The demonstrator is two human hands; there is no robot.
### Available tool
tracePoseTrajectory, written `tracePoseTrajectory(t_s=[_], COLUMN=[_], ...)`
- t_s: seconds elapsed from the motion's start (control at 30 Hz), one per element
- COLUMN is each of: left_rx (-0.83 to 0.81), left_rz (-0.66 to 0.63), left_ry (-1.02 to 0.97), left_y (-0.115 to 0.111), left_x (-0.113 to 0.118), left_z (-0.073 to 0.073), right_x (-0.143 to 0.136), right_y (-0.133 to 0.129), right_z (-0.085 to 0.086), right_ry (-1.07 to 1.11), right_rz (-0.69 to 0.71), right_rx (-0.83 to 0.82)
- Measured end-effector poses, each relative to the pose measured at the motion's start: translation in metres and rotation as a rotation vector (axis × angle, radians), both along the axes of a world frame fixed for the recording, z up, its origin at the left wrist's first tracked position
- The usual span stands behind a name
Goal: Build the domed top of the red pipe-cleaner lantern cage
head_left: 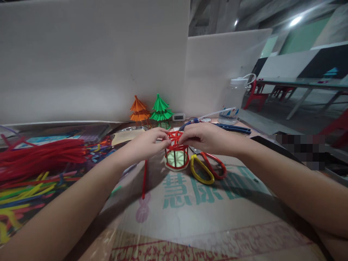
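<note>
A small round cage-like frame (176, 148) of red pipe cleaners with dark uprights stands on a pale round base on the printed cardboard. At its upper left, the fingers of my left hand (154, 140) are pinched on the red rim. Across from it my right hand (206, 138) grips the top of the frame on the other side, its fingers bent. Scissors (202, 170) with one yellow and one red handle lie to the right of the frame, partly under my right hand. A single red pipe cleaner (145, 179) lies to the left.
An orange tiered pagoda (136, 108) and a green one (161, 110) stand at the back beside a small digital clock (178, 117). Pipe cleaner bundles (43, 156) fill the left. A water bottle (231, 103) and dark blue tool (233, 128) are at the back right.
</note>
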State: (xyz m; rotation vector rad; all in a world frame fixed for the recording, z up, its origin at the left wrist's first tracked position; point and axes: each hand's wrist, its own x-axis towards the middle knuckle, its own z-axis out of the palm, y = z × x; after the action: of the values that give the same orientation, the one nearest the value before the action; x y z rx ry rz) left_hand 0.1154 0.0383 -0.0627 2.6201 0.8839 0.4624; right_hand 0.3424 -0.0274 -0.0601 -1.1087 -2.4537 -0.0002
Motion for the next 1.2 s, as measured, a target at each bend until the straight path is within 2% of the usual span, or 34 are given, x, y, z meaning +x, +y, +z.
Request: tracePoseTrajectory(t_s=[0.2, 0.37, 0.63, 0.83, 1.2], left_rx=[-0.035, -0.033, -0.032, -0.048, -0.034], left_rz=[-0.053, -0.011, -0.024, -0.026, -0.027], left_ry=[-0.027, -0.005, 0.0, 0.006, 0.015], left_y=[0.001, 0.001, 0.002, -0.001, -0.001], left_x=[0.002, 0.001, -0.001, -0.001, -0.001], left_z=[-0.001, -0.001, -0.002, 0.001, 0.0], right_x=[0.002, 0.002, 0.003, 0.006, 0.014], right_y=[-0.001, -0.002, -0.002, -0.005, 0.001], right_z=[0.002, 0.003, 0.002, 0.011, 0.011], right_ry=[0.029, 0.031, 0.009, -0.009, -0.021], right_rz=[-0.002, 0.012, -0.028, -0.055, 0.002], right_rx=[-0.04, -0.052, -0.075, -0.109, -0.062])
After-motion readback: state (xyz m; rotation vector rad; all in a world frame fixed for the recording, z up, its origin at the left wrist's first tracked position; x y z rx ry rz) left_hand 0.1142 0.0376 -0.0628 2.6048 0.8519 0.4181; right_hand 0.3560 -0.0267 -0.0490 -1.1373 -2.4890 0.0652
